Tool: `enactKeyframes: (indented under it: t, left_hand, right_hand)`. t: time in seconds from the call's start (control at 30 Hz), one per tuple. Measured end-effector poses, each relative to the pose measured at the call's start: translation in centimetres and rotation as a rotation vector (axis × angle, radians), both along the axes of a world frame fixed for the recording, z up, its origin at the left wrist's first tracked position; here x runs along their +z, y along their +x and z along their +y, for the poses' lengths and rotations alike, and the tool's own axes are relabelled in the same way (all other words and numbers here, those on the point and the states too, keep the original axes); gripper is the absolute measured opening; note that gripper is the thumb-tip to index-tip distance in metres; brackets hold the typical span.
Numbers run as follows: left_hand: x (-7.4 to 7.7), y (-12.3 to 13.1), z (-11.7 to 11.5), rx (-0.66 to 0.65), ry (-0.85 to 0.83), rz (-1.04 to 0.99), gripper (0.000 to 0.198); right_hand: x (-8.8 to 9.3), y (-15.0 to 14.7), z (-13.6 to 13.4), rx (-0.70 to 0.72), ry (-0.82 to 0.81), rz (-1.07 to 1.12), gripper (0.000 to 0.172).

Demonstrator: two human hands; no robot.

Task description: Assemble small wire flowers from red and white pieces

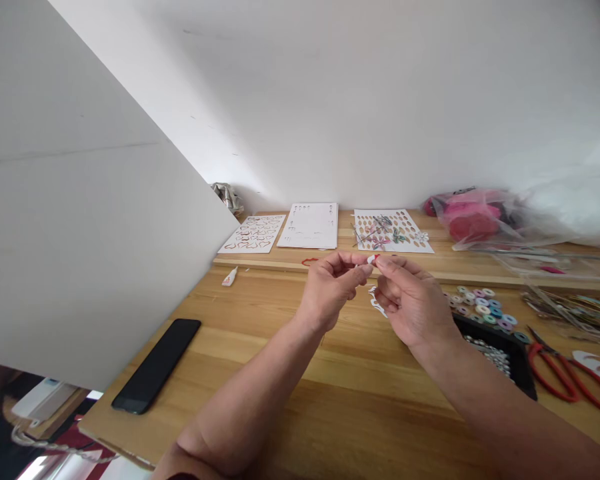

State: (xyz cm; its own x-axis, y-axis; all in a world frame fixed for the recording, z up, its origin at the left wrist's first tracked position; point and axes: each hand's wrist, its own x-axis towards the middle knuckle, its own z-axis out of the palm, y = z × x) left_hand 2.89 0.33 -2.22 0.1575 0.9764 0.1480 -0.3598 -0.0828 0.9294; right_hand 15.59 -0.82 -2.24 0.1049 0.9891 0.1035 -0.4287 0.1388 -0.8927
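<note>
Raised above the front of the table, my left hand (333, 287) and my right hand (415, 300) meet fingertip to fingertip. Between them is a small red-and-white piece (373, 259), too small to make out its kind. Both hands are closed in a pinch on it, thumbs toward me. Below the fingers, a white cut-out shape (377, 303) with curved edges shows, partly covered by my right hand. A red curved piece (310, 262) lies behind my left hand, at the raised ledge's edge.
A phone (157, 365) and a small glue tube (229, 277) lie left. Cut-out sheets (307, 227) rest on the ledge (445, 263). At right are thread spools (483, 309), a black tray (523, 367) of beads, red-handled scissors (555, 377) and plastic bags (545, 207).
</note>
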Motion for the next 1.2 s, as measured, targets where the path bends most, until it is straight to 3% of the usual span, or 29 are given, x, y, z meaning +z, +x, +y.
enactKeyframes:
  t: [0.47,0.77,1.2]
  left_hand:
    - [-0.57,1.06,-0.12,0.175,0.019,0.004,0.027]
    - [-0.38,0.89,-0.21,0.127,0.019,0.008,0.027]
    - [-0.03,0.32,-0.21,0.031,-0.004,-0.014,0.027]
  right_hand:
    - [-0.35,-0.45,-0.05,0.022,-0.036,0.073,0.022]
    - [-0.34,-0.28,0.0,0.065,-0.048,0.095,0.02]
    - [-0.52,0.3,0.3,0.233,-0.059,0.153,0.019]
